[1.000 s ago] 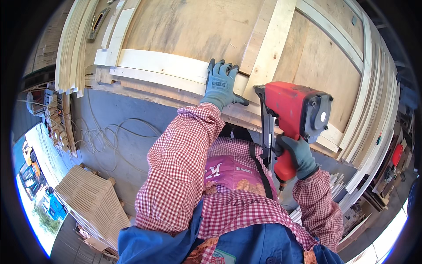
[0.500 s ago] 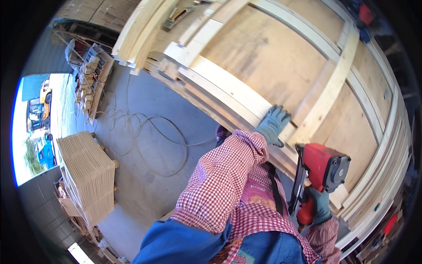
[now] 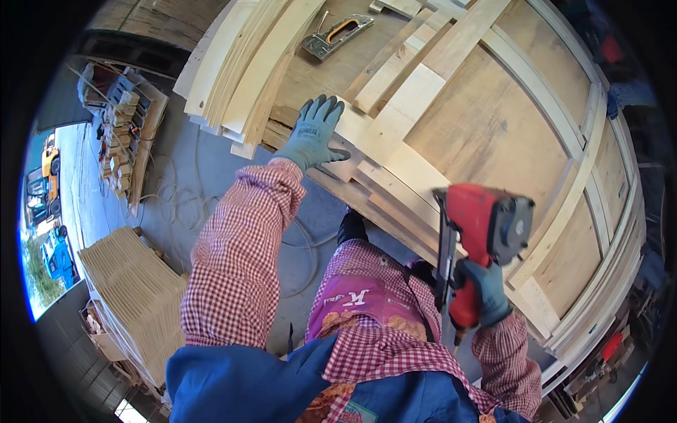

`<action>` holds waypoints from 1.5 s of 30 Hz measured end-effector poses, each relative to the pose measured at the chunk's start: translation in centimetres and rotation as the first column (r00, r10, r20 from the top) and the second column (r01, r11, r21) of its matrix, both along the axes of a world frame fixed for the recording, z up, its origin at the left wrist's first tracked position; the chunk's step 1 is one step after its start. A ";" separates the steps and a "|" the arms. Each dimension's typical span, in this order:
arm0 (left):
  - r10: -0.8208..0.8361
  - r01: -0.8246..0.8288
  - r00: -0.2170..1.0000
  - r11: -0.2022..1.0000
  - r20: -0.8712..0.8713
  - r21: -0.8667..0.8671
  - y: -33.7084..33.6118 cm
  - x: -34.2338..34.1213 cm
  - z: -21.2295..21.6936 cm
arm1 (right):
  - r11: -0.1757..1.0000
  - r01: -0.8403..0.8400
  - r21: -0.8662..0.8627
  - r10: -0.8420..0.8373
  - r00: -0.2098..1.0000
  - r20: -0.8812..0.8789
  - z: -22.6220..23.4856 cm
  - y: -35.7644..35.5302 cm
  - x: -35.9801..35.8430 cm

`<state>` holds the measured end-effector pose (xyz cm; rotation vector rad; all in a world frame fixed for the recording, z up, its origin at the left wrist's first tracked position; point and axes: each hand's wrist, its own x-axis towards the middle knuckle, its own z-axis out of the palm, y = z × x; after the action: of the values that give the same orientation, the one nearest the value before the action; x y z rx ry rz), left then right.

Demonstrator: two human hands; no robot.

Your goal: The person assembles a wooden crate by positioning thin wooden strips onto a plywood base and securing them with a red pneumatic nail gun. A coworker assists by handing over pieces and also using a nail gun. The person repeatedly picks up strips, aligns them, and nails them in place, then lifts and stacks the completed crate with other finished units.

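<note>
Left hand (image 3: 314, 134) slid along; nail gun (image 3: 479, 247) (upright) points down.

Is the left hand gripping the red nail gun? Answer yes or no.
No: the left hand lies flat on a wooden slat; the right hand holds the red nail gun.

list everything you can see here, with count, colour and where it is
nail gun: 1, red, lower right, held over the panel edge
panel: 1, pale wood sheet with battens, upper right
curved strips: a stack, pale wood, top centre-left
stapler: 1, grey with orange grip, top centre on the wood
slat stack: 1, tan, lower left on the floor
hose: 1, pale, looped on the grey floor
vehicles: several, yellow and blue, far left outdoors
left hand: grey-green glove, flat on a batten end
right hand: blue-grey glove, gripping the nail gun handle
</note>
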<state>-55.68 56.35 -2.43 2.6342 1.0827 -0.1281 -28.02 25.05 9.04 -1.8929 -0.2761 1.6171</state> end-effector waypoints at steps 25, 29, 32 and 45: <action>-0.148 0.153 0.974 0.988 0.170 -0.016 4.7 0.8 -4.1 | 0.997 0.060 -0.040 -0.058 0.998 0.036 0.4 13.4 -8.1; -0.155 0.159 0.968 0.987 0.199 0.000 4.8 0.8 -4.6 | 0.993 0.113 -0.016 -0.112 0.993 0.038 0.5 12.7 -8.7; -0.149 0.159 0.966 0.987 0.210 -0.030 5.1 0.6 -4.4 | 0.992 0.118 -0.035 -0.115 0.991 0.069 1.0 12.0 -9.2; -0.134 0.149 0.962 0.988 0.239 -0.046 5.1 0.6 -4.8 | 1.000 0.026 -0.011 -0.026 0.998 -0.057 1.0 13.5 -9.4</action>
<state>-55.06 61.44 -7.20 2.5877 0.7999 0.1168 -37.38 38.57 10.01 -1.8475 -0.2183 1.6551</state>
